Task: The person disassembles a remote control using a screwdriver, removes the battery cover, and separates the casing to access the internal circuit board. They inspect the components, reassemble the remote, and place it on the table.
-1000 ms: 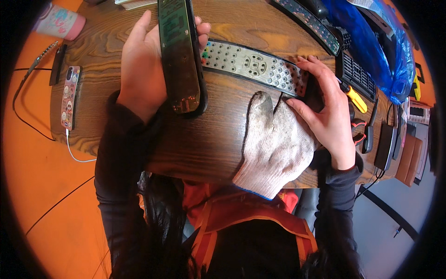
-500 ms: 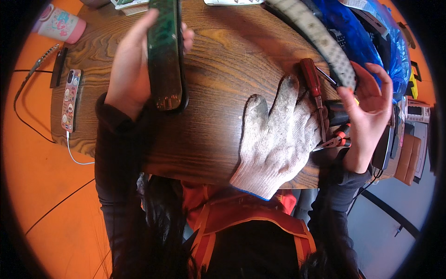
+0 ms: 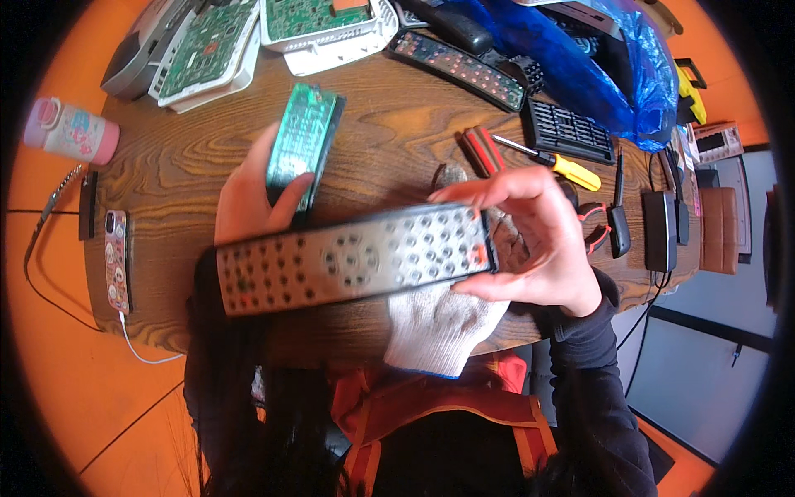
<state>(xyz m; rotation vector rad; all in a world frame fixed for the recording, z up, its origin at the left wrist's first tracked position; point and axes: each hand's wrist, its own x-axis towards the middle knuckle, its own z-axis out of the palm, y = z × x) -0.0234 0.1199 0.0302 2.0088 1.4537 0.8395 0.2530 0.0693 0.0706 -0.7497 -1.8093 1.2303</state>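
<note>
My left hand (image 3: 247,195) is closed around a narrow part with a green circuit board (image 3: 302,137), held tilted above the table. My right hand (image 3: 542,240) pinches the right end of a long remote control cover (image 3: 352,261) between thumb and fingers. This cover is greyish, with rows of dark round holes or buttons and an orange spot near the gripped end. It lies crosswise below the green board and hides part of my left wrist. Beneath the cover and my right hand, a dirty white knitted glove (image 3: 439,335) rests on the table, partly covered.
Beyond my right hand lie a red-handled screwdriver (image 3: 480,151), a yellow-handled screwdriver (image 3: 577,174) and a black bit case (image 3: 571,131). Another remote part (image 3: 455,70), a blue bag (image 3: 580,66) and white casings with green boards (image 3: 207,54) stand farther back. A phone (image 3: 118,261) lies left.
My right hand has brought the remote cover from the far right to the middle, above the glove. My left hand has moved lower with the green board, now tilted. The view has shifted.
</note>
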